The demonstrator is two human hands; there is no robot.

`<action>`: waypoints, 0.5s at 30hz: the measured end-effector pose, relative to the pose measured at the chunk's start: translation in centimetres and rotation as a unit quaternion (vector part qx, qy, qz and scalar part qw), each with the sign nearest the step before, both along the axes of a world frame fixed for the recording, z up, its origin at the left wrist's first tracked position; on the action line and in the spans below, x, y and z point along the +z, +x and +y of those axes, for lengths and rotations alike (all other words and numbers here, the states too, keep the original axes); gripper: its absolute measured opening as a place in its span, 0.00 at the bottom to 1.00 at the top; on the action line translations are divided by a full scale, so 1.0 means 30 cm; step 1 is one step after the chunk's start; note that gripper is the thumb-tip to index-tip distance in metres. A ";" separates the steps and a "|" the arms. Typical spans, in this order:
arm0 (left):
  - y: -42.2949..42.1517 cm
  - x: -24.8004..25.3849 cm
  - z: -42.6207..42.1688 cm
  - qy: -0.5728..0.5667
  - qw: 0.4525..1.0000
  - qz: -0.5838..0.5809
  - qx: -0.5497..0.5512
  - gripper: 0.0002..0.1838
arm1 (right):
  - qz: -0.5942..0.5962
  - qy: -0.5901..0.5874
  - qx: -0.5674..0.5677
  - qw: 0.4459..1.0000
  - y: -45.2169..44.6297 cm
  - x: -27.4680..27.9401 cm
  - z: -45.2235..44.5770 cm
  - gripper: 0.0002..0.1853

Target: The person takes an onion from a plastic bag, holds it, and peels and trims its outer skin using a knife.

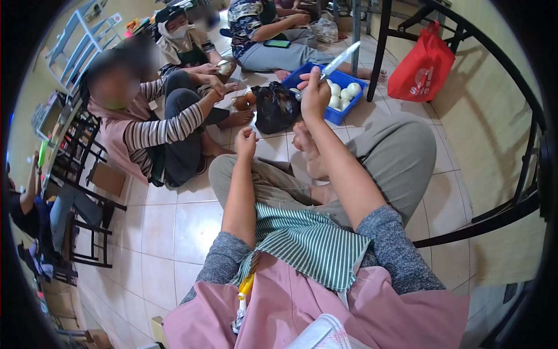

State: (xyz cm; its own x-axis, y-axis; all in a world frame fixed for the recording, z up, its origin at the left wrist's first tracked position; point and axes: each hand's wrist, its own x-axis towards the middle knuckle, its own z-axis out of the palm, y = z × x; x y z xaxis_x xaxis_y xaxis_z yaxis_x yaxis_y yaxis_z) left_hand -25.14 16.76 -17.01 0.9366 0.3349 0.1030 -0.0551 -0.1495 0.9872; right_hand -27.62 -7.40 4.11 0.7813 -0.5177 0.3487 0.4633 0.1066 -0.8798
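Observation:
My right hand (pixel 315 96) is raised and closed around a knife (pixel 340 61), its blade pointing up and to the right. Just behind that hand stands a blue basket (pixel 353 110) holding several peeled white onions (pixel 335 100). My left hand (pixel 246 143) hovers above my bent knee with its fingers curled in; what they hold, if anything, is too small to make out. Nearest to it lies a black plastic bag (pixel 276 110) on the tiles. Several brown-skinned onions (pixel 241 103) rest left of the bag.
A co-worker in striped sleeves (pixel 165 129) sits close on my left. Another person (pixel 174 49) holds a white onion, and a third (pixel 256 35) sits farther back. A red bag (pixel 421 67) hangs from a black metal frame (pixel 500 227) at right. Dark chairs (pixel 87 232) stand left.

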 end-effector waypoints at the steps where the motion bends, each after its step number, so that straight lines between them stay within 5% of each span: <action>1: 0.005 0.000 0.000 0.012 1.000 0.003 0.012 0.15 | 0.003 -0.016 -0.027 0.999 0.034 -0.015 0.000 0.31; 10: 0.198 -0.084 -0.132 0.061 0.997 -0.009 -0.054 0.12 | 0.161 -0.120 0.000 0.980 0.244 -0.276 -0.043 0.24; 15: 0.294 0.140 -0.293 0.271 0.962 -0.044 -0.001 0.15 | 0.188 -0.139 0.091 0.968 0.383 -0.554 -0.113 0.16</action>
State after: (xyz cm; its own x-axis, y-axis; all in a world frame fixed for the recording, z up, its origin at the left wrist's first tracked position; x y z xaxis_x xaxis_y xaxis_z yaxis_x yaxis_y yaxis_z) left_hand -16.32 7.97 -12.81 0.9166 0.2088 0.3410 -0.1353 -0.6406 0.7559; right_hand -16.13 -10.78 -12.51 0.9494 -0.2869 0.1278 0.0999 -0.1099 -0.9889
